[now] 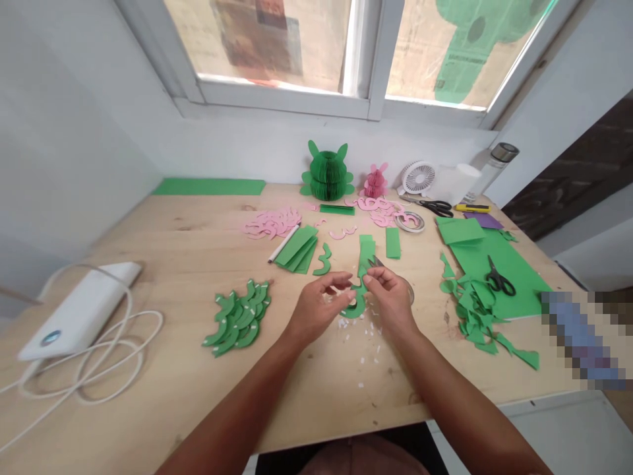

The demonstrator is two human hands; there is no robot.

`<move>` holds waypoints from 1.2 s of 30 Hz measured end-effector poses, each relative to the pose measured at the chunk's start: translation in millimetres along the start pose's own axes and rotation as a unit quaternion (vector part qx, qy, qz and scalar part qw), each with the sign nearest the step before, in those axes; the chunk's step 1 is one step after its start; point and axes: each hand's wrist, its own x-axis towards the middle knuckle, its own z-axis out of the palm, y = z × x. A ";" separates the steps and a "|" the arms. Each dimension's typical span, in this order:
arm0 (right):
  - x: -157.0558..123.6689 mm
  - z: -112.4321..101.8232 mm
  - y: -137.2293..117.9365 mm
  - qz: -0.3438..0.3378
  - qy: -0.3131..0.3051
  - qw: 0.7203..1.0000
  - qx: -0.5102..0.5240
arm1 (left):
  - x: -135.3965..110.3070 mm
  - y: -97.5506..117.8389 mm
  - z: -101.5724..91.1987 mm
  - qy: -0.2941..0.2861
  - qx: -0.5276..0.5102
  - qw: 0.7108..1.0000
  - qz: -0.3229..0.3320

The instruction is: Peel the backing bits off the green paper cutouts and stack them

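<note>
My right hand (394,305) pinches a curved green paper cutout (360,305) between thumb and fingertips, low over the table. Beside it, my left hand (319,307) has its thumb and fingers apart, the thumb close to the cutout's left side. Pointed metal blades (376,262) stick out beyond my right fingers; the rest of that tool is hidden. A green paper strip (366,251) lies just past my hands, and another wavy green cutout (323,259) lies to the left. Small white paper scraps (362,360) are scattered below.
Left lies a pile of green cutouts with white tabs (238,318), then a white power bank (82,310) with a cable. Right are green scraps (475,310) and black scissors (499,277). Behind stand pink cutouts (274,223), a green paper figure (328,175) and a fan (418,177).
</note>
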 end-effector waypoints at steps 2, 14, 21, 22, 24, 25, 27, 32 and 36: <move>-1.5 0.8 -2.1 0.004 -0.017 1.000 -0.007 | -1.0 0.2 3.4 -0.011 -0.064 0.998 -0.023; -3.3 -0.3 3.5 -0.014 -0.114 0.992 -0.054 | -2.9 1.7 3.8 0.040 -0.081 0.996 0.002; -0.7 -1.8 9.3 -0.024 -0.102 0.993 -0.054 | -7.2 0.7 8.0 0.081 0.182 0.958 0.208; -1.2 -1.5 8.9 -0.029 -0.108 0.992 -0.055 | -7.4 -0.3 8.7 0.086 0.188 0.955 0.211; -2.6 -0.8 7.9 -0.035 -0.122 0.990 -0.059 | -7.3 -2.0 9.5 0.094 0.188 0.956 0.205; -3.3 -0.4 7.4 -0.036 -0.127 0.989 -0.061 | -7.3 -2.3 9.6 0.097 0.184 0.958 0.198; -4.4 0.1 6.8 -0.035 -0.128 0.989 -0.059 | -7.4 -1.5 8.9 0.102 0.176 0.962 0.182; -4.6 -0.1 6.7 -0.020 -0.119 0.992 -0.039 | -7.6 4.4 5.3 0.077 0.121 0.983 0.118; -3.4 -0.9 5.3 -0.009 -0.099 0.994 -0.036 | -5.9 4.7 4.1 0.058 0.027 0.998 0.017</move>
